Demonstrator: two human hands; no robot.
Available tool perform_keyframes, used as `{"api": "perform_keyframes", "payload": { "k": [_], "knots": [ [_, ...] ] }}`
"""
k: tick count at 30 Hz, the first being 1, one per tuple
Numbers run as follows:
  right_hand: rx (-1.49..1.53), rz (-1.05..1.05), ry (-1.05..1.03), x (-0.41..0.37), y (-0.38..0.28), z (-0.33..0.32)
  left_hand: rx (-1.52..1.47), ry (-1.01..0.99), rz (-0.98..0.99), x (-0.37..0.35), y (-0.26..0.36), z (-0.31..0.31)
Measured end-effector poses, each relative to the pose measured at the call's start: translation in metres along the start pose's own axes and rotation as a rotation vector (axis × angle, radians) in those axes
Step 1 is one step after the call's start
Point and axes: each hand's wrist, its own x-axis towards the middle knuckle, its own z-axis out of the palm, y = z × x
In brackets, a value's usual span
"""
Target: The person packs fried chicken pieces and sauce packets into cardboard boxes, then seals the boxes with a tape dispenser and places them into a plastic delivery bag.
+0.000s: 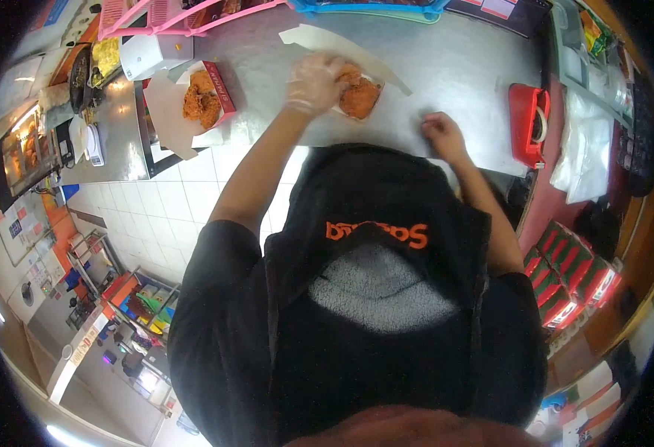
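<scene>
My left hand (313, 82), in a clear plastic glove, grips a piece of fried chicken (360, 97) that lies on a white paper sheet (319, 36) on the steel counter (453, 67). Its fingers are curled over the left side of the chicken. My right hand (442, 134) is bare and rests on the counter near its front edge, to the right of the chicken. Its fingers are curled into a loose fist, and I see nothing in it.
An open red box of fried chicken (206, 97) sits on paper at the left. A red holder (528, 123) stands at the right, with plastic bags (584, 149) beyond it. Pink (163, 18) and blue (371, 7) trays line the back. Stacked red boxes (573, 279) sit lower right.
</scene>
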Motion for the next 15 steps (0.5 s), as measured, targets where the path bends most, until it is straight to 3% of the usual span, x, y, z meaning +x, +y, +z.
{"api": "perform_keyframes", "payload": {
  "k": [7,9,13,15],
  "knots": [
    [-0.006,0.038,-0.057,0.0,-0.013,0.0,0.037,-0.055,-0.145,-0.002,0.011,-0.024],
    [0.044,0.006,-0.026,-0.003,-0.017,0.002,0.148,0.293,-0.343,0.002,-0.002,-0.004],
    [0.105,0.006,-0.082,0.0,-0.014,0.008,-0.106,0.486,-0.533,0.02,0.0,0.007],
    [0.063,-0.008,-0.101,-0.001,-0.016,0.011,-0.287,-0.053,-0.704,0.021,0.003,0.003]
  ]
}}
